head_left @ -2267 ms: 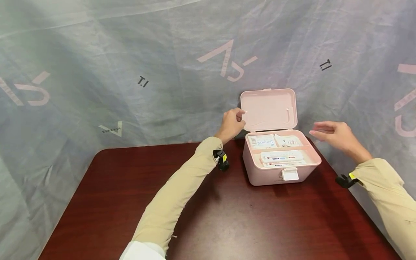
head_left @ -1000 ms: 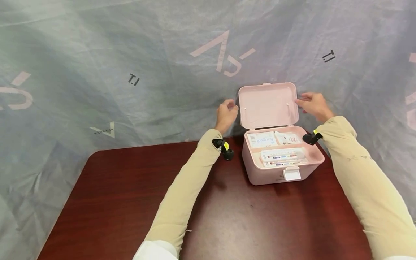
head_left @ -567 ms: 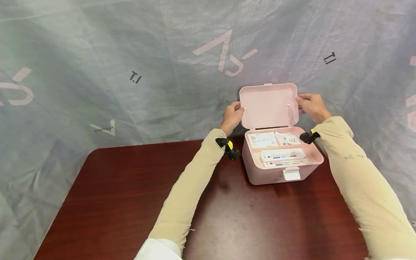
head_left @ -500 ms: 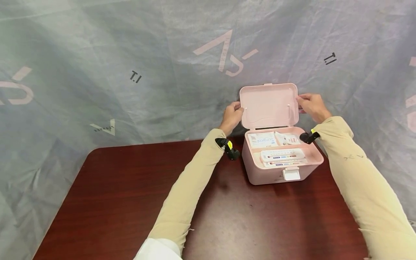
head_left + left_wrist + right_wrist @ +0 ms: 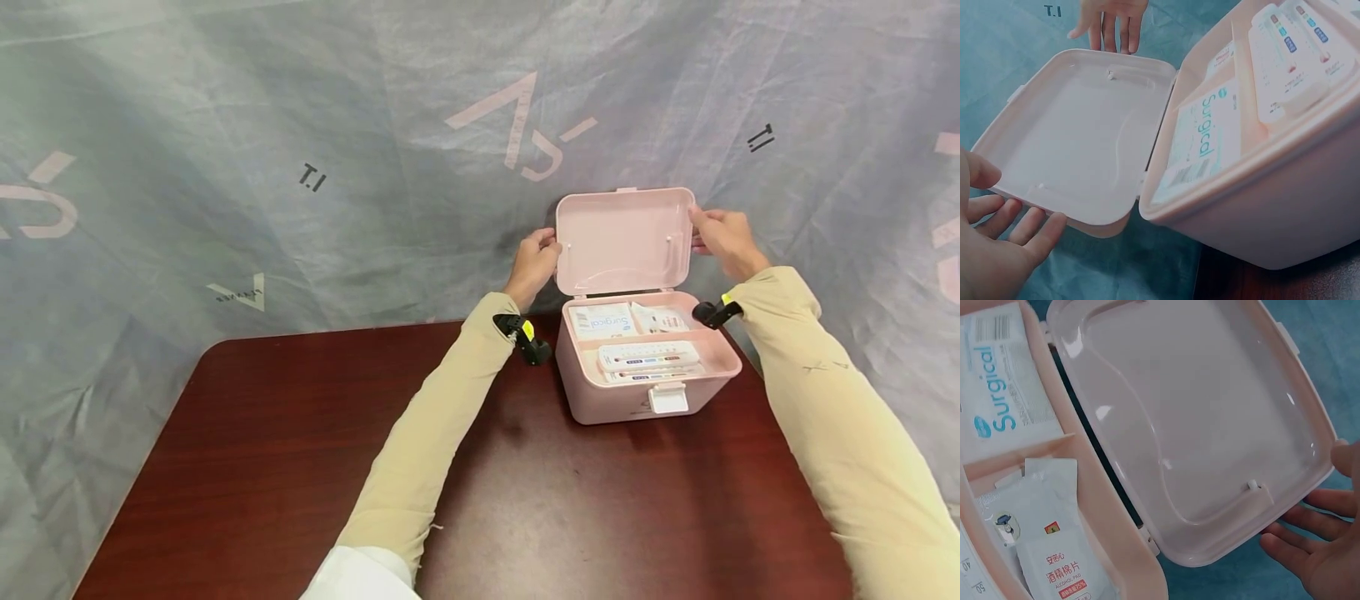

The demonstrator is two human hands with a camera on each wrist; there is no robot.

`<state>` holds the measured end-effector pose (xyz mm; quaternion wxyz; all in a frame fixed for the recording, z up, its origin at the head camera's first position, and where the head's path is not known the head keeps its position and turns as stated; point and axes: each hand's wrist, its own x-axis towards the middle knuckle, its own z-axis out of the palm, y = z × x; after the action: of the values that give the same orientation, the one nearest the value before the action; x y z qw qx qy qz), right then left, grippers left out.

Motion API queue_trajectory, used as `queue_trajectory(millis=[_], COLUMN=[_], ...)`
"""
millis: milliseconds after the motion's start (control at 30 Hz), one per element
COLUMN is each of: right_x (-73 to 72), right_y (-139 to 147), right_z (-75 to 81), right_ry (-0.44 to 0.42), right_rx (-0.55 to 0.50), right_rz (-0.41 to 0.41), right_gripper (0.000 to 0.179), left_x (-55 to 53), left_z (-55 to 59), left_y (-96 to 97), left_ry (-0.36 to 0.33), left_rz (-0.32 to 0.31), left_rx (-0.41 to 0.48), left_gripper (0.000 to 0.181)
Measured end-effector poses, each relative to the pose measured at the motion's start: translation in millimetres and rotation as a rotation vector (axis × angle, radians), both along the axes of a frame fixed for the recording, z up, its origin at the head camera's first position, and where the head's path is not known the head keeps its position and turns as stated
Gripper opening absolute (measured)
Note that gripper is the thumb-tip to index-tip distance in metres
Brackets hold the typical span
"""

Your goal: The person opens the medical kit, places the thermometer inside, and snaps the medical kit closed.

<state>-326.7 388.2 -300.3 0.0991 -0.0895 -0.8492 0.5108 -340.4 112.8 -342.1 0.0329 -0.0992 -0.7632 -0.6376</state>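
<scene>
A pink medicine box stands at the back right of the table with its lid raised. My left hand pinches the lid's left edge, thumb on the inner side and fingers behind the rim in the left wrist view. At the lid's opposite edge my right hand holds on, its thumb at the rim and its fingers partly behind it. Inside lie a packet marked Surgical, alcohol pad sachets and white thermometer cases in the front compartment.
The dark red table spreads to the left and front of the box. A grey printed curtain hangs close behind the lid. A white latch sticks out from the box front.
My right hand has come in from the right to the lid's right edge. My left hand was just off the lid one second ago and now grips it. The lid has shifted slightly.
</scene>
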Motion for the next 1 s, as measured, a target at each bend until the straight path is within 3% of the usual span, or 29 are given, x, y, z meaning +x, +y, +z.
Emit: queue_trajectory(millis=[433,667,867,1000], right_x=[2.4,4.4,8.0,11.4], right_y=[-3.8,-5.3,-1.6,0.4], right_z=[12.6,21.9,24.6,25.8], right_ry=[0.005,0.031,0.046,0.062], right_rx=[-0.077,-0.093,-0.082,-0.062], right_rz=[-0.058,-0.1,-0.12,-0.126], right_gripper=[0.082,0.088,0.086,0.076], left_x=[4.0,5.6,11.1,13.0], left_z=[12.2,16.9,21.8,23.5], left_y=[-2.2,-1.0,-0.7,0.8], left_ry=[0.004,0.0,-0.003,0.023], left_rz=[0.019,0.02,0.024,0.038], left_rx=[-0.067,-0.058,-0.102,-0.118], left_gripper=[0.041,0.039,0.039,0.038])
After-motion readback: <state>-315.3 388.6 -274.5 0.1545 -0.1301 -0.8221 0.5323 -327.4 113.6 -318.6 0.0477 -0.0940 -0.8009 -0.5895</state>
